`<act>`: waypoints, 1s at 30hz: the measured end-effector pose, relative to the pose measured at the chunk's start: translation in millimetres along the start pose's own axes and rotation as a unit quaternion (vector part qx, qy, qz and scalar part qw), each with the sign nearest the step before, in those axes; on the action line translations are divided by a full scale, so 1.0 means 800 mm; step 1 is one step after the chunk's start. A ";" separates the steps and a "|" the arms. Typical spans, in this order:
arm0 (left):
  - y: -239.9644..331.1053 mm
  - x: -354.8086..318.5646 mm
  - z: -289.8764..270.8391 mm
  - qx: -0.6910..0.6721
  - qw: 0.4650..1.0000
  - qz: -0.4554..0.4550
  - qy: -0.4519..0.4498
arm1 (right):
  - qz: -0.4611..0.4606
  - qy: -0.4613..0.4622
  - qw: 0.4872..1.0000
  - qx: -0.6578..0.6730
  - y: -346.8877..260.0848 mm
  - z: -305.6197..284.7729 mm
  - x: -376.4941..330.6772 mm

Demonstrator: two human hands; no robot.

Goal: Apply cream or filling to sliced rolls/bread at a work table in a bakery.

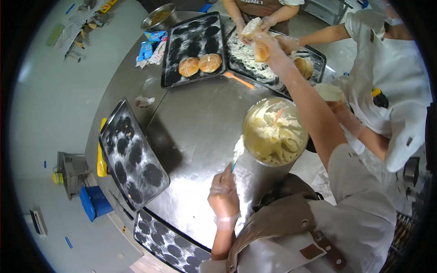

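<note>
Around a shiny table (pixel 186 116), work is being done. Cream (pixel 239 147) is best being kept level on the spatula (pixel 234 166), so none is being spilled. At six o'clock, the spatula is being gripped by the closed left hand (pixel 223 196). At one o'clock, well apart, a bun (pixel 261 54) is being held, it seems, by the curled right hand (pixel 272 47).

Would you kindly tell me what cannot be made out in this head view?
Head view:
Spatula: handle end hidden by the left hand.
Lower tray: part cut off by the picture's lower edge.
Blue packets: print too small.
Right hand: fingertips blurred at the bread.
</note>
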State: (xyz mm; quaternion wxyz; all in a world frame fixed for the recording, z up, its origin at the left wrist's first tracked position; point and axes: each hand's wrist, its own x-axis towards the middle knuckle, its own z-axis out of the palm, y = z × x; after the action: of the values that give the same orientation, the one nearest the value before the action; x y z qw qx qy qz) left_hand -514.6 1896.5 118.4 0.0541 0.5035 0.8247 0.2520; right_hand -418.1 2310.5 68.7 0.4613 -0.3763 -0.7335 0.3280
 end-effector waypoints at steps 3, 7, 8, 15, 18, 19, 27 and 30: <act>-0.006 0.032 0.019 -0.046 0.996 -0.071 -0.007 | 0.252 -0.204 0.941 -0.096 0.135 0.054 0.103; -0.021 0.059 0.035 -0.026 0.989 -0.145 0.004 | 0.011 -0.320 0.802 -0.505 0.174 0.081 0.094; -0.022 0.065 0.042 -0.029 0.987 -0.155 0.015 | 0.086 -0.216 0.878 -0.418 0.207 0.088 0.103; -0.045 0.073 0.081 0.002 0.964 -0.255 0.074 | -0.044 -0.181 0.910 -0.369 0.347 0.155 0.130; -0.049 0.084 0.099 -0.021 0.953 -0.298 0.048 | -0.181 -0.153 0.902 -0.361 0.390 0.157 0.181; -0.052 0.094 0.105 -0.018 0.952 -0.301 0.048 | -0.180 -0.156 0.903 -0.357 0.393 0.166 0.199; -0.060 0.114 0.110 -0.071 0.937 -0.334 0.068 | 0.046 -0.095 0.890 -0.444 0.357 0.179 0.178; -0.053 0.104 0.096 -0.121 0.931 -0.333 0.089 | 0.150 -0.256 0.850 -0.435 0.301 0.169 0.173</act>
State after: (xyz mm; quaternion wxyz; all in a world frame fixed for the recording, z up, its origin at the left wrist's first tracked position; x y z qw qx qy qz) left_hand -562.3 1980.0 45.3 0.1213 0.1650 0.9099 0.3609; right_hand -523.3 2531.2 -119.6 -0.0085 -0.5470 -0.8276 0.1254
